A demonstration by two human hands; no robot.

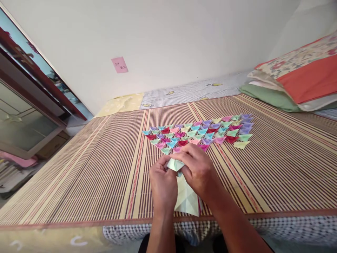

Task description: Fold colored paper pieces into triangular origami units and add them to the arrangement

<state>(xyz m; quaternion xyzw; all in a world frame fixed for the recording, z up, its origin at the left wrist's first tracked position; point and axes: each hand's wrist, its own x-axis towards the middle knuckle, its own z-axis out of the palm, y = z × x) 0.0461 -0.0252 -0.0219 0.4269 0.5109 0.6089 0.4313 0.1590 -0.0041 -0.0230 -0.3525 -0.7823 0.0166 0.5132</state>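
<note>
Both hands meet over the striped mat around a small pale green folded paper (175, 164). My left hand (163, 181) grips its left side, fingers closed. From the right, my right hand (198, 168) pinches the paper's upper right part between thumb and fingers. Below them, partly covered by the hands, lies a stack of creased paper sheets (186, 198), pale green on top. Just beyond the hands, rows of small folded paper pieces (195, 133) in pink, red, blue, green, yellow and purple cover the middle of the mat.
The striped mat (105, 168) covers the bed. Folded bedding (308, 79) with a red and floral cover lies at the back right. A pink note (119, 65) hangs on the wall. At the left is a glass-panelled door (21, 119).
</note>
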